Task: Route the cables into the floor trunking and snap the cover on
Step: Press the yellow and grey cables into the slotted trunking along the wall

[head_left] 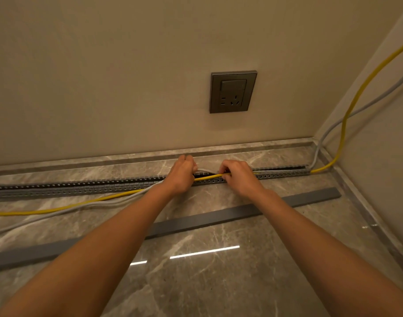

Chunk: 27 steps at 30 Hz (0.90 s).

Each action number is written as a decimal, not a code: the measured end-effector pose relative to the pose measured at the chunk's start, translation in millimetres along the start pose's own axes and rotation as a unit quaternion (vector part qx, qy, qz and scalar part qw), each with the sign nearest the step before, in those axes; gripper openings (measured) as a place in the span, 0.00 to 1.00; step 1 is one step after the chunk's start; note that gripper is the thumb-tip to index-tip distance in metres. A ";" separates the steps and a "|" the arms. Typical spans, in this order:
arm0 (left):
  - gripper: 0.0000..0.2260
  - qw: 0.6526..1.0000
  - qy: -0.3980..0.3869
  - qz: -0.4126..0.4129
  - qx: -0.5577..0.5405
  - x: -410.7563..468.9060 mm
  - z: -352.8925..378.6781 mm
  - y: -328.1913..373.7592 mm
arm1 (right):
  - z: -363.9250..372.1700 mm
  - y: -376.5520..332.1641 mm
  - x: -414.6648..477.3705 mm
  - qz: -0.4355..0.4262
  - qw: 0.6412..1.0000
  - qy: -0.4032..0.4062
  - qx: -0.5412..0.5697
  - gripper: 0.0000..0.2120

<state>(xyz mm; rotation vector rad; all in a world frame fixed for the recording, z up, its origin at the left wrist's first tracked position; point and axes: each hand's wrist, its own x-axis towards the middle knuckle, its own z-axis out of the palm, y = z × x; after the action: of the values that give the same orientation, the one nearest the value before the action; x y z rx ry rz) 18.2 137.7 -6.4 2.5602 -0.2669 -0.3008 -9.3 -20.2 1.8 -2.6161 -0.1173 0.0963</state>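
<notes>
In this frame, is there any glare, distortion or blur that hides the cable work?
Head view: warm, dim light; two bright glare streaks on the floor tile, clear of the trunking; wide-angle bending curves the trunking and cover strip; slight softness, yet the yellow cable between left hand and right hand reads clearly.

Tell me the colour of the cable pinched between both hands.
Yellow cable; it shows best in the head view, between the left hand and right hand.

Yellow cable (pixel 58 209), grey cables (pixel 47 218), grey slotted trunking (pixel 81 186) & cover (pixel 218 217), marbled grey-brown floor (pixel 207 282)
</notes>
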 end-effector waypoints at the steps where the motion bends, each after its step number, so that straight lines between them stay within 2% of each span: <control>1: 0.07 1.000 -0.002 0.001 0.002 0.3 0.6 0.0 | 0.1 1.3 -0.1 0.004 1.000 0.002 0.000 0.06; 5: 0.04 1.000 0.001 0.019 0.015 -0.3 0.3 -1.6 | 2.5 0.9 4.5 0.025 0.999 0.016 0.022 0.08; 10: 0.07 0.987 0.039 0.121 0.100 -7.1 7.2 6.0 | 3.9 1.0 8.6 0.044 0.997 0.032 0.046 0.08; 12: 0.06 0.984 0.053 0.127 0.113 -7.2 9.1 10.4 | 5.2 1.0 7.7 0.044 0.997 0.044 0.043 0.07; 16: 0.04 0.996 0.046 0.035 0.066 0.1 4.7 22.9 | 9.2 5.6 -0.6 -0.004 0.998 0.068 0.003 0.08; 20: 0.03 0.997 0.020 -0.068 -0.024 13.8 2.5 26.6 | 7.5 13.6 -5.7 -0.026 0.998 0.040 -0.043 0.10; 23: 0.04 0.995 0.019 -0.093 -0.028 19.1 5.9 26.5 | 3.2 16.6 -6.0 -0.017 0.997 0.014 -0.072 0.12; 27: 0.04 0.996 0.024 -0.091 -0.003 18.8 5.2 29.7 | 7.0 14.3 -0.5 0.010 0.998 0.013 -0.063 0.09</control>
<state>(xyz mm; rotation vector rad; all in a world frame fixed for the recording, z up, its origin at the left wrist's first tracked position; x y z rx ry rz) 31.0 105.7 2.4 2.5866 -0.0145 -0.3064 -9.5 -29.2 -11.3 -2.7431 -0.0921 0.0635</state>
